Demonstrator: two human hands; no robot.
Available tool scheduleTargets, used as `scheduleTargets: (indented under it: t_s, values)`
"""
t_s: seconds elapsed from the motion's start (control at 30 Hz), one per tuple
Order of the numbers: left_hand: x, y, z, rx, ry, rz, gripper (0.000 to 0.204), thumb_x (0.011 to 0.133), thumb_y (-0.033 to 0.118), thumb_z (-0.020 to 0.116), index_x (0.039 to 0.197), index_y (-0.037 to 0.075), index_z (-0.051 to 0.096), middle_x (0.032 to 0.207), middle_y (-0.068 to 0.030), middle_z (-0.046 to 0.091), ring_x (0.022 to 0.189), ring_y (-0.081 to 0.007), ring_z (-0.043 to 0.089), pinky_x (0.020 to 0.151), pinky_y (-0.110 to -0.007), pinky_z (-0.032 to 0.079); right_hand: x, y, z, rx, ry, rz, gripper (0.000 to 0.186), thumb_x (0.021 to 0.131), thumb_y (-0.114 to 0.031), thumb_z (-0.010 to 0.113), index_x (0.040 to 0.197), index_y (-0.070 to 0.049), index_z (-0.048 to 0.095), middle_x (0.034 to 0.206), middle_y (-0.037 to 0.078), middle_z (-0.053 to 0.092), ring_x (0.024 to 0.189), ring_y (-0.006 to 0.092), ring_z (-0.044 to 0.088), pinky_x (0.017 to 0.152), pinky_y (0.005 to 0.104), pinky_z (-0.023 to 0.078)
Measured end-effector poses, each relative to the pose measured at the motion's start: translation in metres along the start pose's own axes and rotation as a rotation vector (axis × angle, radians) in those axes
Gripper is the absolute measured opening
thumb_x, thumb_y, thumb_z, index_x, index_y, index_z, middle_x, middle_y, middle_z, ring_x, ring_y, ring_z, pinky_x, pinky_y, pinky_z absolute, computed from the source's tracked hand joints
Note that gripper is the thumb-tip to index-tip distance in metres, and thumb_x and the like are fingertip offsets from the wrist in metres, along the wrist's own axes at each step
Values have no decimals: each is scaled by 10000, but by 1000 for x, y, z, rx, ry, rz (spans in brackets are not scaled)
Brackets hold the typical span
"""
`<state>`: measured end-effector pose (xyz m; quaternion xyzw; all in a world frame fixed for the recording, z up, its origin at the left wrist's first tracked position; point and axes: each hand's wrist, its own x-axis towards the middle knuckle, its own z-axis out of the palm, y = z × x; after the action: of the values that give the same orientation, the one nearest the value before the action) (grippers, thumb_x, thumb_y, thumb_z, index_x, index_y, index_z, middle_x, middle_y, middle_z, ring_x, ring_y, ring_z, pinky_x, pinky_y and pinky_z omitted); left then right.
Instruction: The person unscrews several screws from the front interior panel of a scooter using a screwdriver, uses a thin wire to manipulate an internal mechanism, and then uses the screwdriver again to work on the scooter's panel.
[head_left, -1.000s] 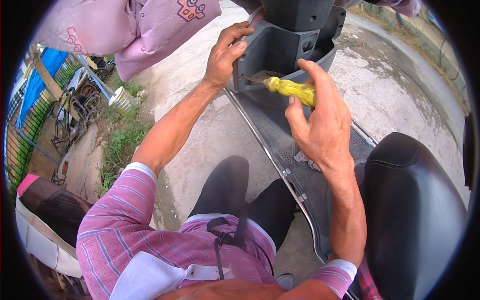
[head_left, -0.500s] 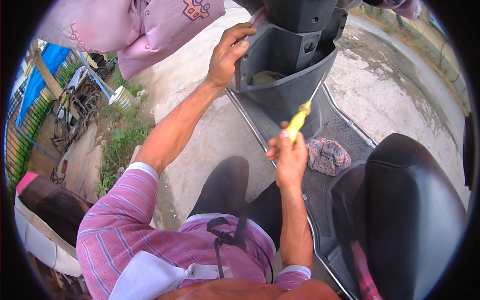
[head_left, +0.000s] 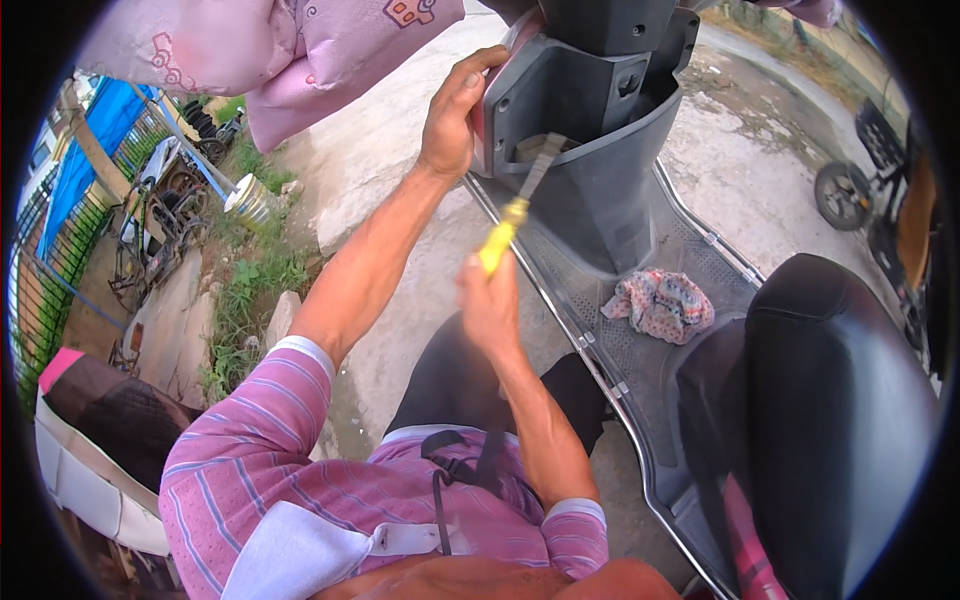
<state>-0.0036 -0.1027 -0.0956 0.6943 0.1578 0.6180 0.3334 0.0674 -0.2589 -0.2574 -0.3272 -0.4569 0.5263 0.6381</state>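
My left hand (head_left: pixel 450 125) grips the left edge of the scooter's dark grey front storage compartment (head_left: pixel 590 175), fingers curled at its upper rim. My right hand (head_left: pixel 488 300) is closed on a yellow-handled screwdriver (head_left: pixel 498 235), held upright-slanted below and in front of the compartment's left side. Its pale, motion-blurred shaft reaches up across the compartment's rim; I cannot tell whether the tip touches anything. A patterned crumpled rag (head_left: pixel 660 305) lies on the grey footboard (head_left: pixel 700 250) below the compartment.
The black seat (head_left: pixel 835 400) is at my right, pink padded fabric (head_left: pixel 350 50) hangs at top left. A bucket (head_left: pixel 250 200), weeds (head_left: pixel 260 290) and metal parts (head_left: pixel 180 185) lie left on the rough ground. Another parked vehicle (head_left: pixel 840 195) shows at far right.
My right hand has pulled away from the compartment's left screw area, moving down, then leftward with the screwdriver now pointing upward. The rag is uncovered. My left hand keeps its hold.
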Motion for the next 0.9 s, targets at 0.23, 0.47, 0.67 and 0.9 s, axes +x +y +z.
scheduleTargets:
  t_s: [0.23, 0.47, 0.67, 0.9]
  values:
    - [2, 1, 0, -40, -8, -4, 456, 1096, 269, 495, 1430, -13, 624, 1492, -114, 596, 1396, -220, 521, 1217, -346, 345, 1, 0, -4, -136, -57, -6, 351, 1085, -327, 611, 1150, 2, 505, 798, 155, 702, 726, 345, 700, 709, 481, 548]
    - [-1, 1, -3, 32, -23, 14, 471, 1071, 243, 504, 1459, -7, 599, 1501, -112, 584, 1406, -220, 513, 1224, -351, 340, -17, -50, -76, -537, 8, -104, 433, 1062, -353, 649, 1327, -11, 616, 909, 249, 730, 859, 406, 754, 781, 490, 560]
    - [-2, 6, 1, 49, -14, -7, 499, 1057, 258, 511, 1464, -21, 587, 1536, -121, 552, 1425, -224, 497, 1234, -350, 329, -18, -97, -110, -666, -17, -126, 534, 1024, -362, 688, 1398, 13, 619, 977, 297, 751, 920, 455, 768, 799, 499, 583]
    - [-1, 5, 0, 37, -12, -16, 498, 1058, 245, 502, 1472, -21, 581, 1523, -117, 556, 1411, -221, 502, 1228, -344, 333, -9, -128, -119, -684, -39, -162, 469, 973, -321, 715, 1287, 27, 692, 957, 290, 749, 909, 444, 771, 796, 477, 585]
